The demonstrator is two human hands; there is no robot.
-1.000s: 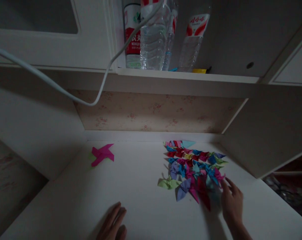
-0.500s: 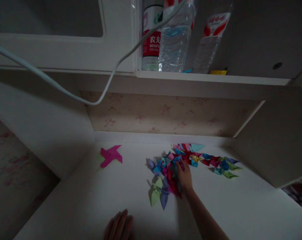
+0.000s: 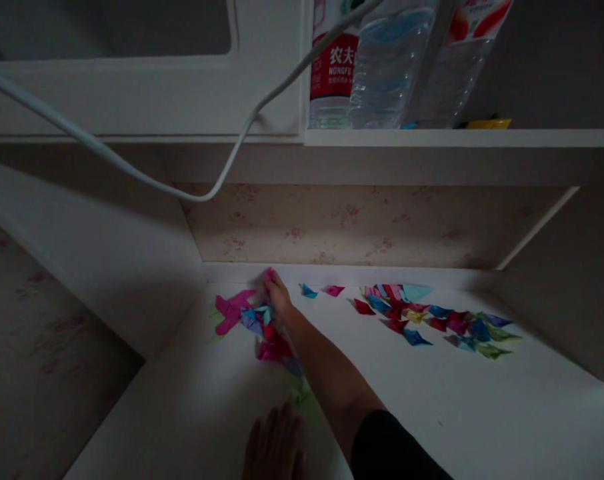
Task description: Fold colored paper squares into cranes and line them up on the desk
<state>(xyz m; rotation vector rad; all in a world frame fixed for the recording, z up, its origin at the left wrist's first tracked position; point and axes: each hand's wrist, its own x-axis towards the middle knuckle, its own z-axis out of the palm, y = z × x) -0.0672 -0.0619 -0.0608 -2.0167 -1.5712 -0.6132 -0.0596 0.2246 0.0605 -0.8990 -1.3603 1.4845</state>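
My right hand [image 3: 278, 295] reaches across to the left side of the white desktop, its curled fingers on a heap of folded paper cranes [image 3: 275, 347]. A pink bit of paper pokes out at its fingertips; the forearm hides part of the heap. Against the heap's left side lies a flat magenta pinwheel-shaped folded paper [image 3: 229, 311]. My left hand [image 3: 275, 445] rests on the desktop at the near edge of view, fingers stretched out and nothing in it. Just above it sits a light green crane [image 3: 301, 392].
More small folded papers [image 3: 439, 317] lie in rows at the back right, with a blue one [image 3: 309, 291] and a pink one [image 3: 335, 291] apart. Overhead, a shelf [image 3: 457, 138] holds plastic bottles [image 3: 389, 67]. A white cable [image 3: 197, 198] hangs in front.
My right hand has swept a bunch of cranes from the right leftward, up to the magenta paper. A few small pieces are left strewn along the back. The view has shifted to the right.
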